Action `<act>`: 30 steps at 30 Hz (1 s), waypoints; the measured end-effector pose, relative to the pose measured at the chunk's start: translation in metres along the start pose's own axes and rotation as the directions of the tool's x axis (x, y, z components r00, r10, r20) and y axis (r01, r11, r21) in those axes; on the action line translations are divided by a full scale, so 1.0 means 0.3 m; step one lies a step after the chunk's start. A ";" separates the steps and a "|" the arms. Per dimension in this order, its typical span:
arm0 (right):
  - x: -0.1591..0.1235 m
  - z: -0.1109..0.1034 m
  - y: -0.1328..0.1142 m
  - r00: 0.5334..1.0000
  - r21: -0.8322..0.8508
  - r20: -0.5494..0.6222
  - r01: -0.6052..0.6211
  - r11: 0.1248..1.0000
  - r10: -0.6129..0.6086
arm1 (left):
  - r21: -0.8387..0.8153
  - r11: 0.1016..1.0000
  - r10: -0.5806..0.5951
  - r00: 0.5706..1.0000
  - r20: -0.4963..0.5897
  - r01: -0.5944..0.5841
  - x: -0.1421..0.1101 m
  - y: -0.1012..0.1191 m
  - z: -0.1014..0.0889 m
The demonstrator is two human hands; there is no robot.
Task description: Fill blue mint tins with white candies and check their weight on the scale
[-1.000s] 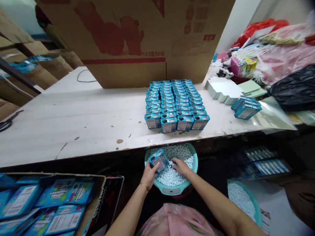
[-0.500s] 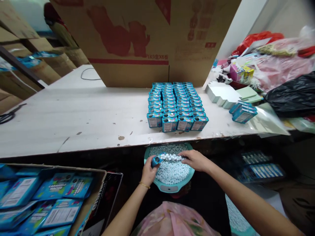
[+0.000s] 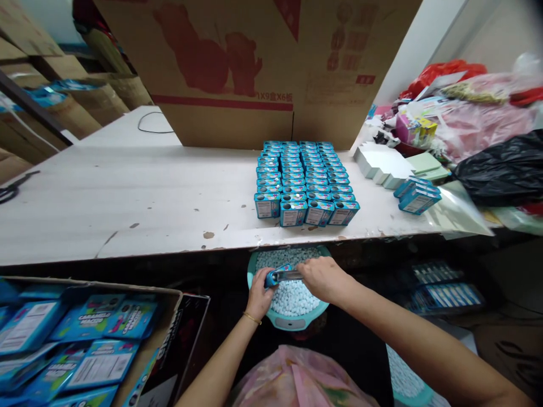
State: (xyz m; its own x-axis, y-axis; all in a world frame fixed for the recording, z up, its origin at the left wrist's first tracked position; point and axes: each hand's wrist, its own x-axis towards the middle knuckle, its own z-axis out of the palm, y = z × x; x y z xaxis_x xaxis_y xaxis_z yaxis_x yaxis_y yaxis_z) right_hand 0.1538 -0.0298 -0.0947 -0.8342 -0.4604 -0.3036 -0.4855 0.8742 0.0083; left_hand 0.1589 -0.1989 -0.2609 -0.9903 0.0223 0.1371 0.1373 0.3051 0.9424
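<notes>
My left hand (image 3: pixel 258 297) is closed around a small blue candy box (image 3: pixel 272 278), tilted over the basin. In my right hand (image 3: pixel 324 278) is a clear scoop (image 3: pixel 290 275), its end at the box's opening. Whether any candies are left in the scoop I cannot make out. Below both hands sits a teal basin (image 3: pixel 292 324) full of small white candies (image 3: pixel 294 301). Several rows of upright blue boxes (image 3: pixel 293 215) stand on the white table (image 3: pixel 186 192) beyond the basin.
At left, an open carton (image 3: pixel 180 299) holds many blue packs. A big cardboard box (image 3: pixel 237 121) stands at the table's back. To the right are a few more blue boxes (image 3: pixel 418 198), white card (image 3: pixel 382 161) and a black bag (image 3: pixel 504 169). Another candy basin (image 3: pixel 409 373) is low right.
My right hand has moved left, bringing the scoop up to the box. The heap of white candies seen in the scoop before no longer shows there.
</notes>
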 end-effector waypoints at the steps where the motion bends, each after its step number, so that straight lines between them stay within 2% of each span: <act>1: -0.009 -0.007 0.008 1.000 0.010 0.003 -0.009 1.000 0.009 | -0.004 1.000 0.003 1.000 -0.001 -0.003 -0.002 0.000 -0.004; 4: -0.041 -0.007 0.063 0.998 0.073 -0.005 -0.069 0.995 0.069 | -0.010 1.000 0.021 1.000 -0.007 -0.022 -0.014 0.007 -0.032; 6: -0.056 0.027 0.114 0.990 0.124 -0.003 -0.137 0.983 0.139 | -0.006 0.999 0.049 0.999 -0.018 -0.049 -0.024 0.023 -0.061; 9: -0.050 0.133 0.172 0.967 0.174 0.079 -0.251 0.952 0.241 | -0.011 0.996 0.089 0.996 -0.029 -0.090 -0.036 0.073 -0.114; 11: -0.029 0.220 0.183 0.953 0.211 0.150 -0.291 0.933 0.263 | -0.031 0.994 0.104 0.994 -0.017 -0.105 -0.038 0.121 -0.150; 14: 0.009 0.332 0.166 0.956 0.316 0.173 -0.283 0.906 0.239 | -0.050 0.994 0.094 0.996 -0.010 -0.094 -0.025 0.190 -0.192; 17: 0.034 0.400 0.145 0.965 0.403 0.144 -0.261 0.877 0.220 | -0.085 0.996 0.020 0.996 -0.084 -0.027 0.006 0.232 -0.212; 20: 0.043 0.441 0.144 0.970 0.480 0.141 -0.243 0.843 0.199 | -0.187 0.981 -0.082 0.986 -0.147 0.053 0.049 0.248 -0.214; 22: 0.043 0.462 0.152 0.976 0.532 0.134 -0.218 0.818 0.173 | -0.231 0.971 -0.098 0.981 -0.167 0.057 0.079 0.253 -0.214; 27: 0.034 0.493 0.168 0.978 0.595 0.116 -0.208 0.776 0.173 | -0.173 0.981 0.062 0.986 -0.152 -0.088 0.164 0.269 -0.215; 30: 0.031 0.497 0.165 0.977 0.611 0.116 -0.214 0.762 0.182 | -0.166 0.980 0.083 0.984 -0.158 -0.110 0.245 0.257 -0.209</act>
State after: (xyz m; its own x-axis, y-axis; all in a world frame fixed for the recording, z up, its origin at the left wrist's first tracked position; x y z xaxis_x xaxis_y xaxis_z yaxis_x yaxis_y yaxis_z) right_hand 0.1609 0.0322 -0.2391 -0.8726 -0.2729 -0.4051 -0.0318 0.8594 -0.5104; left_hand 0.0981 -0.2335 -0.1589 -0.9597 -0.1030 0.2616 0.2467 0.1380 0.9592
